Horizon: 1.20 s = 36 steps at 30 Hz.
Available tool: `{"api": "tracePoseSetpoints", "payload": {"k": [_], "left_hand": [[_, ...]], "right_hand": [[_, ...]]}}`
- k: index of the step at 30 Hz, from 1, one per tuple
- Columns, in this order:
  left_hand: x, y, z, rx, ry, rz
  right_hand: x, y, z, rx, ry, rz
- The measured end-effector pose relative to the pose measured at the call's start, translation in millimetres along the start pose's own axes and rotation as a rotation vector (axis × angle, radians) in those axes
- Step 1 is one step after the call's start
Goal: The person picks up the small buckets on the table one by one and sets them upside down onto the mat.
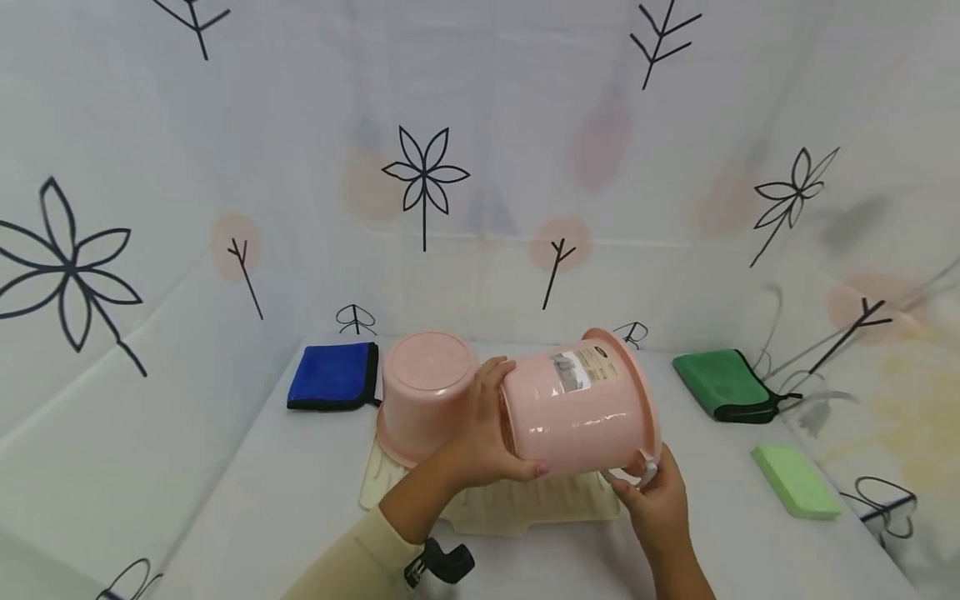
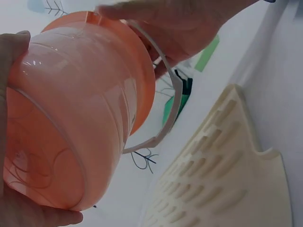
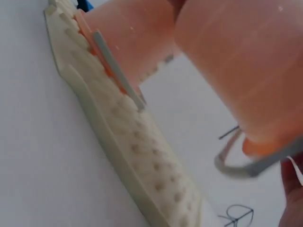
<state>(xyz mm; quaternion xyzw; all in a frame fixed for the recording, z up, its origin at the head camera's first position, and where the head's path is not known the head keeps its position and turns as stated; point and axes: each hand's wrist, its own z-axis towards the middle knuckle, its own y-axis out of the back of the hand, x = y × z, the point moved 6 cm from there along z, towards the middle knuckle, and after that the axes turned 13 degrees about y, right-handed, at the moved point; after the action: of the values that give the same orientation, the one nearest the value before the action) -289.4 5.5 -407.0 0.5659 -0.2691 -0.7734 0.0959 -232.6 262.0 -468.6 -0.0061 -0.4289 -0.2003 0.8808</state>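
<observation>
Both hands hold a pink plastic bucket (image 1: 581, 429) tilted on its side, its rim to the right and a paper label on its upper side. My left hand (image 1: 483, 442) grips it round the base, thumb below and fingers above. At the rim, my right hand (image 1: 660, 504) pinches the edge beside the handle joint. The pale handle (image 2: 176, 99) hangs in a loop below the rim. A second pink bucket (image 1: 427, 396) stands upside down on a cream ridged washboard (image 1: 525, 510), left of the held one. The held bucket is above the board's right part.
A folded blue cloth (image 1: 330, 377) with black edging lies at the back left of the white table (image 1: 270, 517). At the back right is a folded green cloth (image 1: 723, 383), with a light green sponge (image 1: 797, 482) nearer me. A patterned curtain (image 1: 480, 167) hangs behind.
</observation>
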Motion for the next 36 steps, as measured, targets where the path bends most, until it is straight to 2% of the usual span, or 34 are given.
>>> {"api": "tracePoseSetpoints", "payload": {"k": [6,11,14,18,22,27,29,32,36], "left_hand": [[-21.5,13.2,-7.0,-0.008,-0.054,-0.013],[-37.0,26.7,-13.3,-0.026,-0.088,-0.024],[-44.1,35.4,-16.1,-0.039,-0.078,-0.023],[-52.7,46.6,-18.0,-0.046,-0.007,0.006],[-61.7,58.0,-18.0,-0.061,0.062,0.066],[-74.7,70.3,-15.7,-0.1,0.063,0.098],[-79.5,74.0,-16.6,-0.12,0.064,0.107],[-83.9,78.4,-21.4,-0.141,0.098,0.145],[-87.3,82.5,-26.3,-0.137,0.141,0.236]], "right_hand": [[-14.4,9.9,4.3,0.279,-0.094,-0.175],[-29.4,9.1,0.3,0.471,-0.036,-0.322],[-42.1,8.4,-8.7,0.568,-0.001,-0.418],[-53.7,7.8,-18.6,0.613,0.034,-0.447],[-61.6,3.6,-25.0,0.675,0.016,-0.463],[-63.9,1.4,-29.5,0.769,-0.052,-0.509],[-63.3,2.8,-29.0,0.779,-0.088,-0.512],[-63.7,4.1,-28.3,0.785,-0.11,-0.514],[-63.6,3.1,-28.2,0.785,-0.121,-0.508]]}}
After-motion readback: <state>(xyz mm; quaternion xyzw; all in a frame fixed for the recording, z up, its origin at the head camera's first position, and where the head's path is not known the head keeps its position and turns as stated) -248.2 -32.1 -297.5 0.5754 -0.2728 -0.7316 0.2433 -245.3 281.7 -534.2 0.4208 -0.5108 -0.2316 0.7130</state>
